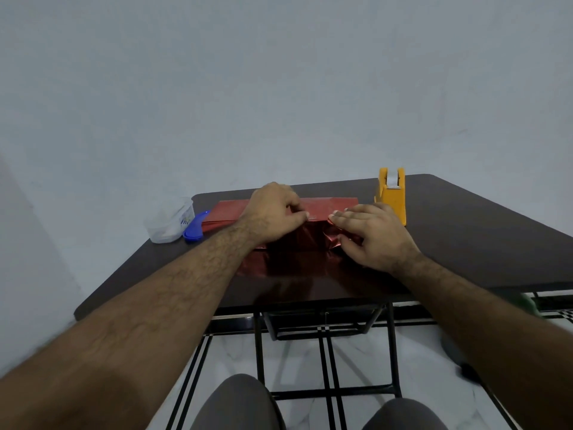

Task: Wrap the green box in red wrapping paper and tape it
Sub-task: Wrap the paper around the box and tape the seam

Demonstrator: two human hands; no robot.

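Shiny red paper (297,243) covers the box, which is hidden beneath it, at the middle of the bench (465,243). The sheet spreads toward the near edge and is crumpled at its right end. A yellow tape dispenser (391,195) stands upright near the far right corner.

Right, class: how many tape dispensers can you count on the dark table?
1. The yellow plastic tape dispenser stands at the far right of the dark table, just beyond the right hand. None seems hidden.
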